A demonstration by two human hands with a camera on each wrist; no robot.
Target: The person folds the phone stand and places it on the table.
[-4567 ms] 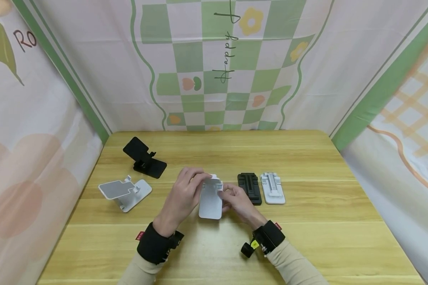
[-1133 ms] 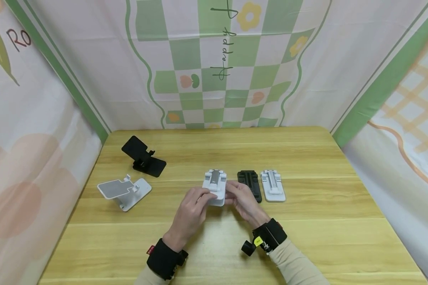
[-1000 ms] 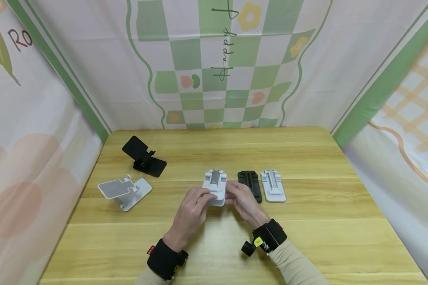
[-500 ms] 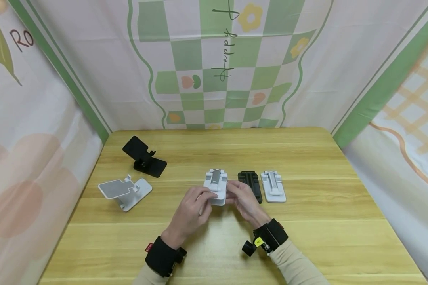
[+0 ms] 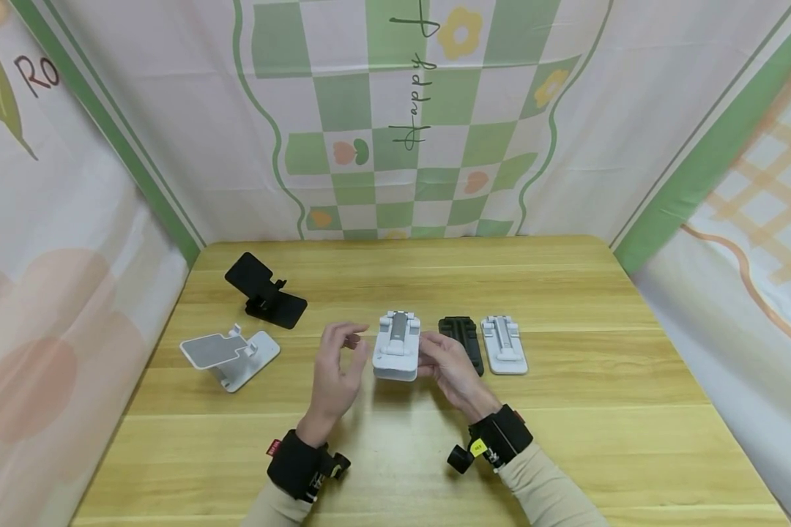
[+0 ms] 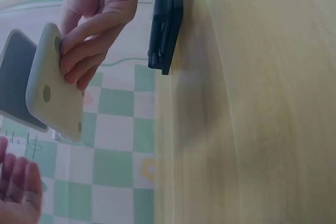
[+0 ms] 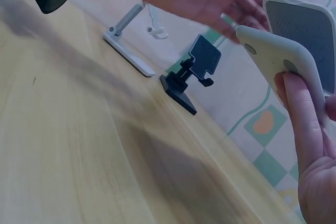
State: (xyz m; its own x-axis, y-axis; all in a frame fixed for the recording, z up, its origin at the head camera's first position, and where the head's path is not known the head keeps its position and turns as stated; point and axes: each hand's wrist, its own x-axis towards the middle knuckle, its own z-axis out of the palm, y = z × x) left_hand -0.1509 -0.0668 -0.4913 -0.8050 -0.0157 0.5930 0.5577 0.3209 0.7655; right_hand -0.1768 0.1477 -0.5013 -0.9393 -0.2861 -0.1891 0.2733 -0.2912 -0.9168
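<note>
On the checked cloth (image 5: 343, 102) behind the white phone stand (image 5: 397, 350), we read the sideways word "Happy" (image 5: 417, 99), the stroke after it cut off above; on the flowered cloth (image 5: 86, 219) far to the stand's left, we read the letters "RO" (image 5: 31, 75). Nearer us than the stand, the red tag (image 5: 273, 447) and yellow label (image 5: 477, 447) at the wrists are too small to read.

The stand itself is between the hands, raised over the wooden table (image 5: 567, 439), its grey-faced plate (image 6: 18, 82) and base (image 6: 58, 98) tilted apart. On its right, the right hand (image 5: 453, 372) pinches it, fingers under the base. Just left of it, the left hand (image 5: 335, 373) touches nothing, fingers loosely bent, thumb apart. We see a folded black stand (image 5: 464, 344) and, farther off, a folded white stand (image 5: 506, 351) to its right, and an unfolded black stand (image 5: 280, 309) and unfolded white stand (image 5: 214, 350) to its left.
</note>
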